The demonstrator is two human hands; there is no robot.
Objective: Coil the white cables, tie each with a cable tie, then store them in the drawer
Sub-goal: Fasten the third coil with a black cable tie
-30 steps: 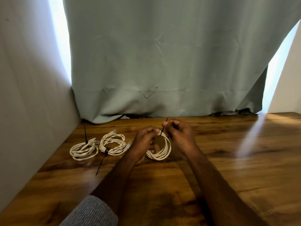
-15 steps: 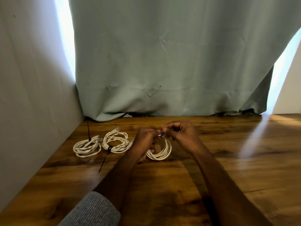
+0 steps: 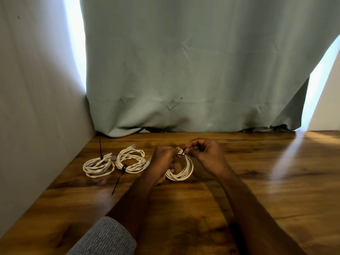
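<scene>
the third white coil (image 3: 181, 170) stood on the wooden table (image 3: 257, 190) between the two hands, its top edge raised into their fingertips and its lower loops resting on the wood. a black cable tie (image 3: 183, 152) crossed the top of the coil just where the hands met. the left hand (image 3: 163, 161) had its fingers curled round the coil's left side and top, gripping the strands. the right hand (image 3: 204, 153) sat just right of the coil's top, thumb and forefinger pinching the end of the tie, the other fingers curled. to the left lay a second coil (image 3: 131, 161) with a black tie tail (image 3: 117, 181) trailing toward the near edge, and beside it, touching or nearly so, a first coil (image 3: 98, 167) near the wall (image 3: 36, 107) with its tie tail (image 3: 100, 150) standing upright. a pale green curtain (image 3: 184, 70) hung behind the table.
</scene>
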